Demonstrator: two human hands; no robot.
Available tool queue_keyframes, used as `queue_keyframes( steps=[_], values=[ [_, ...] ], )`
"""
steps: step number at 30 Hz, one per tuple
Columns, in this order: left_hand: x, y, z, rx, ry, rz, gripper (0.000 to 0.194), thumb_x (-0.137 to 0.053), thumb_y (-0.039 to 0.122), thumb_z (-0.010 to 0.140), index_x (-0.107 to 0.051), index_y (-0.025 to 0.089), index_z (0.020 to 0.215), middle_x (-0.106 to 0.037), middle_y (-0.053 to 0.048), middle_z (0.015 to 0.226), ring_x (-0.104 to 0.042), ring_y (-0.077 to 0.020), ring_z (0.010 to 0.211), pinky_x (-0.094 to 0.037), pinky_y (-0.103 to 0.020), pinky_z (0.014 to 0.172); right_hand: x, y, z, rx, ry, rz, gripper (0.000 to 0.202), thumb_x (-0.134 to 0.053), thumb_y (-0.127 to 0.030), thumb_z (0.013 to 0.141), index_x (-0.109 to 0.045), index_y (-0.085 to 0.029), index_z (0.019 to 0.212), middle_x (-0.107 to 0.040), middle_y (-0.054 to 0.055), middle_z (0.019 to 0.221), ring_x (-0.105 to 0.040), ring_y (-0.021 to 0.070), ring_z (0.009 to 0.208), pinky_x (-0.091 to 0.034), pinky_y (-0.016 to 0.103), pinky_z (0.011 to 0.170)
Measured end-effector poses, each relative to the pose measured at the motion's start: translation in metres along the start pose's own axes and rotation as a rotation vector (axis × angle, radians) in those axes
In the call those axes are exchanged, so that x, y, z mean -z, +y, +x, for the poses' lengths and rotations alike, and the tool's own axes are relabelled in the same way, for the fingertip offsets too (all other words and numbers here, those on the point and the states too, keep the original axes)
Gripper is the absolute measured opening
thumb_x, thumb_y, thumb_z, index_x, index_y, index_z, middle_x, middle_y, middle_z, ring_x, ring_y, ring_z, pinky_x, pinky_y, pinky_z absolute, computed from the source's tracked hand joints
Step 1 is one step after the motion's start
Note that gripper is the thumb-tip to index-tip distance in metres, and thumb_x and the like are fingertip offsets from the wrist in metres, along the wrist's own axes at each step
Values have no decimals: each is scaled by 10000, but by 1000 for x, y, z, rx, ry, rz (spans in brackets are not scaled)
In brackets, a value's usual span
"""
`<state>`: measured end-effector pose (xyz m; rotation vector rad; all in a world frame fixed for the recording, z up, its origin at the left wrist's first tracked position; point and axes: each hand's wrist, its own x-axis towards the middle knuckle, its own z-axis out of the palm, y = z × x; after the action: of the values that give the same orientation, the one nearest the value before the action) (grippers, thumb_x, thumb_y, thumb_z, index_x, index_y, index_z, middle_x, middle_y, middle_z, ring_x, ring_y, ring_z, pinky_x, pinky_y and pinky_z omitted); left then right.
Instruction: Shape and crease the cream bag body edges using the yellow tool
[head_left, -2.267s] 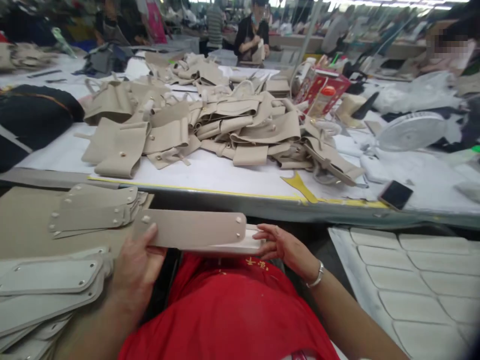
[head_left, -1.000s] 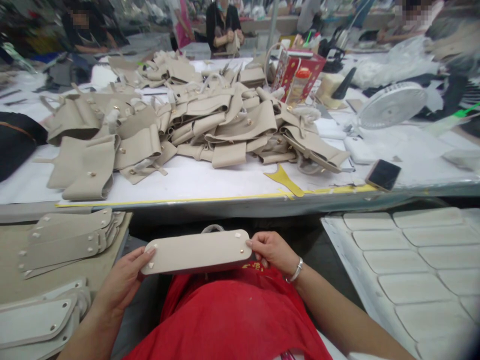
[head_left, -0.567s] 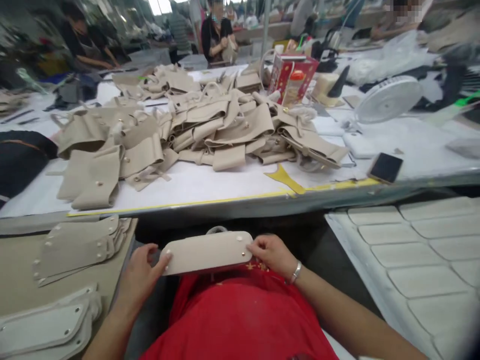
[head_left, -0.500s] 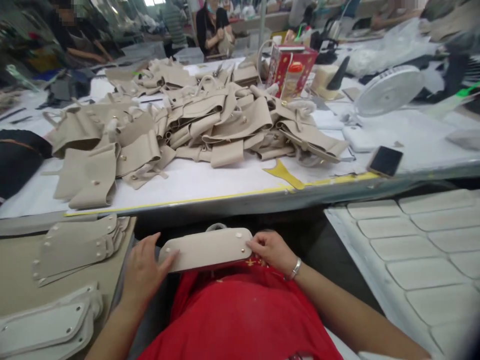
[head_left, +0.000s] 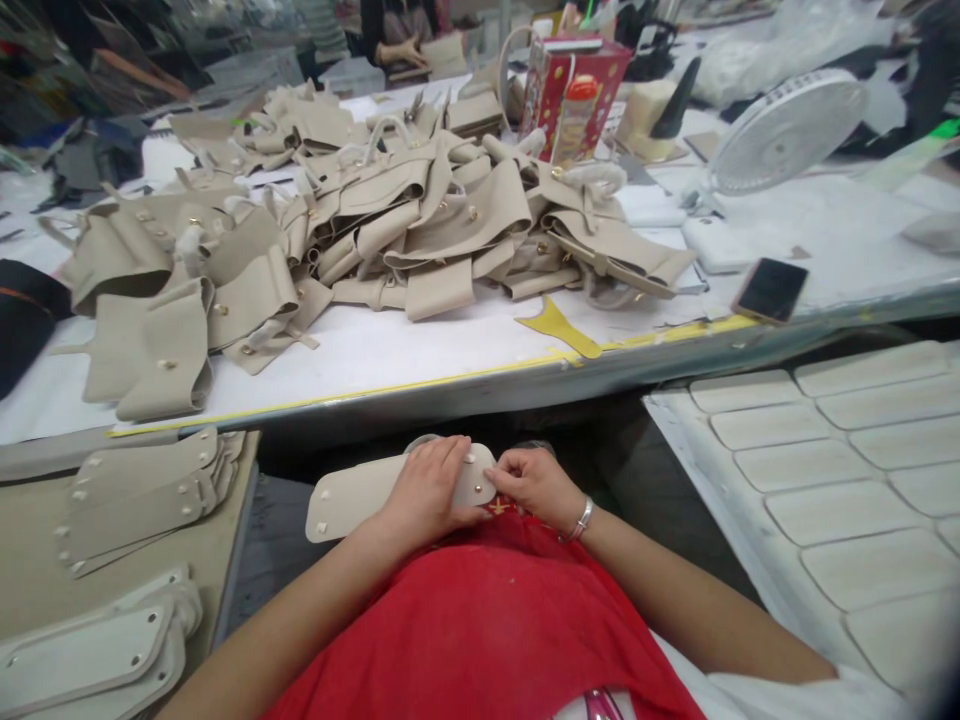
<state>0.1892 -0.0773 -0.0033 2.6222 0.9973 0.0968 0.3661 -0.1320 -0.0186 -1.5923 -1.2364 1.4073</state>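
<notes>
Compared with the view half a second ago, the left hand (head_left: 431,490) has been moved. At that time it was placed at the left end of the beige panel (head_left: 352,498); now it is laid across the panel's right half, close to the right hand (head_left: 540,485). By this, the left end has been uncovered, and a white-covered stud (head_left: 322,528) can be seen there. The right hand is kept at the same right end as before. Beside its fingertips the golden stud (head_left: 478,489) is shown, as it was earlier.

The left hand is held with its back upward, the fingers lying together over the panel and pointed away from the body, the thumb stretched toward the right hand. Whether it is clamped on the panel cannot be told. By the right hand, the panel's end is pinched between thumb and curled forefinger; a bracelet (head_left: 579,522) is worn at that wrist. The panel is held above the red apron (head_left: 465,620).

To the left of the hands, a stack of beige panels (head_left: 142,490) is laid. To their right, pale pieces (head_left: 847,500) are arranged in rows. Beyond the hands, beige bags (head_left: 450,220) are heaped on the worktop (head_left: 465,350).
</notes>
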Motion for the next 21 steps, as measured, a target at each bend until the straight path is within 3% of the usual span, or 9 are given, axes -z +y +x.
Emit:
queue_keyframes(
  steps=[11, 21],
  values=[
    [7, 11, 9, 27, -81, 25, 810, -735, 500, 570, -473, 84, 1214, -529, -184, 1227, -506, -295, 1117, -390, -394, 984, 5, 3, 6, -30, -33, -105, 260, -575, -321, 747, -532, -146, 560, -540, -21, 452, -435, 46, 341, -284, 145, 339],
    [7, 12, 6, 16, -104, 57, 813, -704, 505, 607, -460, 52, 1237, -515, -198, 1242, -504, -290, 1127, -385, -377, 987, 7, 0, 0, -101, -80, 105, 270, -602, -337, 734, -516, -145, 563, -526, -41, 437, -436, 45, 310, -309, 133, 299]
  ],
)
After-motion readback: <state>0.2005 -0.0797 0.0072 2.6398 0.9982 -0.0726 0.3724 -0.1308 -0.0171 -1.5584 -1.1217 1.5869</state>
